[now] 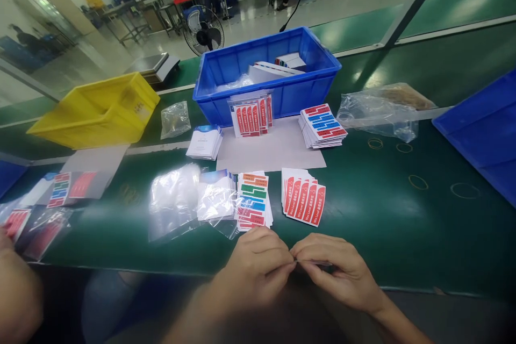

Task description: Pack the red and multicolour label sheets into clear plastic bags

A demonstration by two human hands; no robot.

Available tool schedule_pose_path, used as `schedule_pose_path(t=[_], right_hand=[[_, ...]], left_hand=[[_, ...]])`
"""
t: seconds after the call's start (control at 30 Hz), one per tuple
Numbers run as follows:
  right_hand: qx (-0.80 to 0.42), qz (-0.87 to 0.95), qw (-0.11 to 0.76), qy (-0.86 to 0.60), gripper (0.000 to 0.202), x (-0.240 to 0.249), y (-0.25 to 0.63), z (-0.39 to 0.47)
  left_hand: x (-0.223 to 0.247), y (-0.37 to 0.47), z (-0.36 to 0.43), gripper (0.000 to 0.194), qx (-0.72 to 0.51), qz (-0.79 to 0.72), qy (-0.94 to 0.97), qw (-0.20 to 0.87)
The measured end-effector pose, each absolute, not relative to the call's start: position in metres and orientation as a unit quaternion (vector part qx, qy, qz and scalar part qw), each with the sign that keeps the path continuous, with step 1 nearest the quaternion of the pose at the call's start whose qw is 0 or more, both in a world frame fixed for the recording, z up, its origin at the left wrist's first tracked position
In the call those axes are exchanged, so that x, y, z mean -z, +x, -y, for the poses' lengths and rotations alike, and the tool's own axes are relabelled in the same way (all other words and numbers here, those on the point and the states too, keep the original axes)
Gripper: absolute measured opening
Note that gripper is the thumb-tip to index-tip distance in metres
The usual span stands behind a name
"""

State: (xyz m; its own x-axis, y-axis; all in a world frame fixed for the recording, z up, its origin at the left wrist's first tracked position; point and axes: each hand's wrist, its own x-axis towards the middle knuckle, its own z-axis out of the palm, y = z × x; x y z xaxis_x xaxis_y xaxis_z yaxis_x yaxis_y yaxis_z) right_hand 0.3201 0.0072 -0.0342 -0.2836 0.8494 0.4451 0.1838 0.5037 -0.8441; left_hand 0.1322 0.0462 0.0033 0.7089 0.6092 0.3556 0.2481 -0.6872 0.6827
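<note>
My left hand (260,260) and my right hand (341,269) meet at the table's front edge, fingertips pinched together. Something thin seems to lie between them, mostly hidden, and I cannot make out what it is. Just beyond my left hand is a stack of sticker sheets with coloured bars (253,200). Past my right hand lies a fanned pile of red label sheets (304,199). To the left, white-and-blue cards (217,196) lie partly under clear plastic bags (175,193).
Behind stand a blue bin (258,91) with packed sheets leaning on it, a banded stack of colour sheets (322,126), cards (205,142) and a yellow bin (100,110). Rubber bands (418,181) lie right. Another person's hand (8,236) holds red sheets at left.
</note>
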Motion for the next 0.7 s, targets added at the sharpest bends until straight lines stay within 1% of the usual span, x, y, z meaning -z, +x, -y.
schedule_pose_path(t=[0.1, 0.13, 0.2, 0.23, 0.27, 0.3, 0.33, 0.37, 0.4, 0.47, 0.5, 0.57, 0.63, 0.7], right_hand=[[-0.362, 0.718, 0.475, -0.357, 0.02, 0.024, 0.318, -0.024], [-0.361, 0.709, 0.479, -0.372, 0.018, 0.021, 0.318, -0.032], [-0.342, 0.679, 0.492, -0.423, 0.012, 0.013, 0.319, -0.056], [-0.326, 0.66, 0.503, -0.453, 0.01, 0.009, 0.32, -0.072], [-0.31, 0.64, 0.516, -0.477, 0.01, 0.006, 0.32, -0.09], [-0.294, 0.623, 0.532, -0.493, 0.01, 0.004, 0.32, -0.11], [-0.282, 0.606, 0.549, -0.501, 0.012, 0.003, 0.319, -0.133], [-0.271, 0.597, 0.564, -0.502, 0.013, 0.003, 0.317, -0.158], [-0.259, 0.591, 0.577, -0.501, 0.015, 0.004, 0.314, -0.184], [-0.235, 0.578, 0.602, -0.498, 0.017, 0.008, 0.308, -0.236], [-0.229, 0.576, 0.608, -0.496, 0.02, 0.011, 0.305, -0.259], [-0.215, 0.578, 0.611, -0.496, 0.024, 0.018, 0.302, -0.297], [-0.193, 0.586, 0.603, -0.506, 0.03, 0.027, 0.303, -0.316], [-0.168, 0.603, 0.581, -0.52, 0.034, 0.036, 0.308, -0.317]], left_hand=[[0.003, 0.116, -0.051, 0.013, -0.335, -0.283, 0.856, 0.273], [0.007, 0.108, -0.053, 0.025, -0.351, -0.306, 0.85, 0.246], [0.02, 0.087, -0.058, 0.067, -0.342, -0.359, 0.849, 0.183], [0.028, 0.075, -0.061, 0.084, -0.31, -0.379, 0.859, 0.153], [0.036, 0.064, -0.062, 0.093, -0.256, -0.395, 0.873, 0.126], [0.045, 0.054, -0.064, 0.098, -0.203, -0.403, 0.886, 0.101], [0.054, 0.046, -0.064, 0.099, -0.154, -0.41, 0.896, 0.078], [0.063, 0.038, -0.065, 0.095, -0.116, -0.415, 0.9, 0.056], [0.071, 0.032, -0.065, 0.086, -0.094, -0.422, 0.901, 0.032], [0.085, 0.023, -0.064, 0.06, -0.089, -0.437, 0.895, -0.014], [0.09, 0.02, -0.064, 0.051, -0.104, -0.442, 0.89, -0.034], [0.098, 0.014, -0.064, 0.043, -0.158, -0.445, 0.879, -0.06], [0.101, 0.006, -0.065, 0.04, -0.224, -0.445, 0.865, -0.067], [0.101, -0.003, -0.068, 0.041, -0.301, -0.457, 0.835, -0.058]])
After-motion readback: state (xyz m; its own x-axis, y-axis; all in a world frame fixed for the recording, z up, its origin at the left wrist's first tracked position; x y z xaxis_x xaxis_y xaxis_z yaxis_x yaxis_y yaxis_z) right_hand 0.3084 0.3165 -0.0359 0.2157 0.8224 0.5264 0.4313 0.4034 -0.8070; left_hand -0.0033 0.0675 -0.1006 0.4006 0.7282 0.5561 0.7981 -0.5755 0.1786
